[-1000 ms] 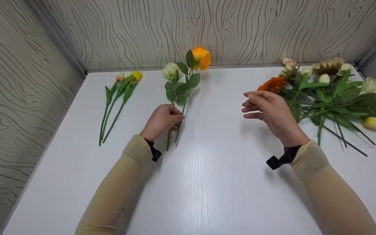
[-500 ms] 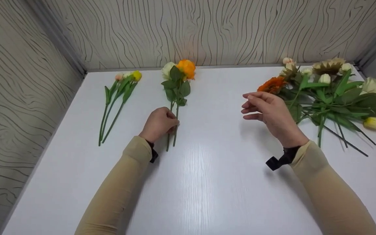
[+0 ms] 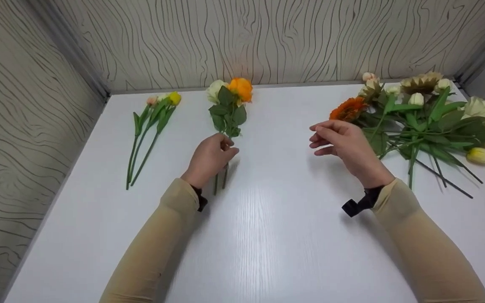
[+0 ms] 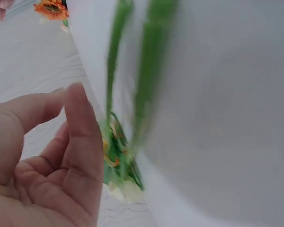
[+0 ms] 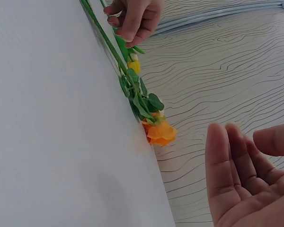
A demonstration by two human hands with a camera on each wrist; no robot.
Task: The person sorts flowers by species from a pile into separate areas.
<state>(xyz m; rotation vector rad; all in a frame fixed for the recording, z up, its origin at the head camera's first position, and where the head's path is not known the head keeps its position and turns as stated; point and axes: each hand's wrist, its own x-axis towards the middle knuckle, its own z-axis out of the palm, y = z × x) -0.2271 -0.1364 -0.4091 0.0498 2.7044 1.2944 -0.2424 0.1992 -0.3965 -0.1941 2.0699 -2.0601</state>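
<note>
My left hand (image 3: 214,155) hovers over the stems of two flowers, thumb and fingertips slightly apart. Nothing sits between its fingers (image 4: 80,123) in the left wrist view, where the two green stems run beside them. One flower has a cream white bloom (image 3: 216,91), the other an orange bloom (image 3: 241,89); they lie side by side, their leaves overlapping. My right hand (image 3: 345,141) is raised by the right-hand pile, just in front of an orange-red gerbera-like flower (image 3: 347,110). Its fingers are loosely bent around nothing, as the right wrist view also shows.
Three tulips (image 3: 150,126), pink, whitish and yellow, lie at the left of the white table (image 3: 259,235). Over on the right is a crossing heap of flowers (image 3: 432,130) with white, beige and yellow heads. A wood-patterned wall (image 3: 267,38) rises behind the table's back edge.
The orange flower came down and left to lie against the white one. My left hand then let go of its stem and rose slightly. My right hand has hardly moved.
</note>
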